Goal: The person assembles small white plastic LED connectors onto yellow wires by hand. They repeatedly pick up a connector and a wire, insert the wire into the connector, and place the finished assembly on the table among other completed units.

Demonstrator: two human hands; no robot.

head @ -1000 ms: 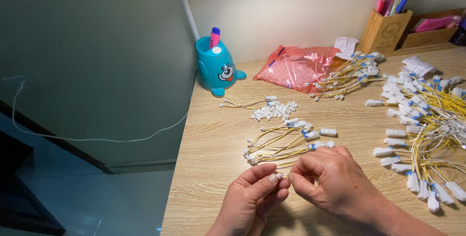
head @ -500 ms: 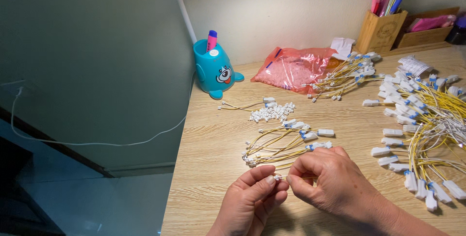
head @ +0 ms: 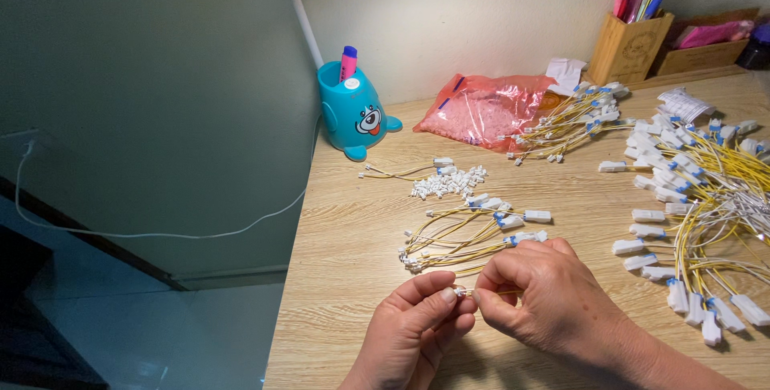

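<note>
While the left hand (head: 417,330) is pinching a small white connector (head: 460,292), the right hand (head: 549,294) is gripping and feeding a yellow wire (head: 501,291) into it, needing fine alignment

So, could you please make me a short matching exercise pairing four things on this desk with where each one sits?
Things:
1. teal animal-shaped pen cup
2. red plastic bag
3. wooden pen holder
4. small white connector

Places:
A. at the back right, against the wall
B. pinched between the fingertips of the left hand and the right hand
C. at the desk's back left corner
D. lying flat at the back, in the middle of the desk

Pairs: 1-C, 2-D, 3-A, 4-B
</note>
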